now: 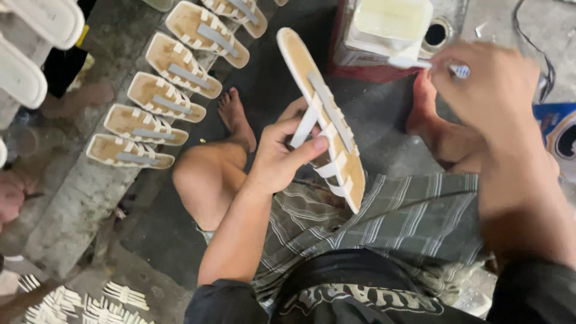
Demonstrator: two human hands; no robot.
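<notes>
My left hand [282,153] holds a sandal sole [321,114], tan underside up, with white strap ends folded over it and a grey strip down the middle. The thumb presses on the straps. My right hand [489,84] is raised at the upper right, gripping a small brush [420,62] whose white handle reaches to the rim of a tin of pale glue [384,30]. I sit on the floor with knees apart, in plaid shorts.
Several finished-looking soles [177,63] lie in a row on a concrete ledge at the left. White sandal pieces [36,36] are at top left, white strap pieces [90,306] at bottom left. A cable [534,30] and a blue packet [558,132] lie right. Another person's foot [12,195] shows at the left edge.
</notes>
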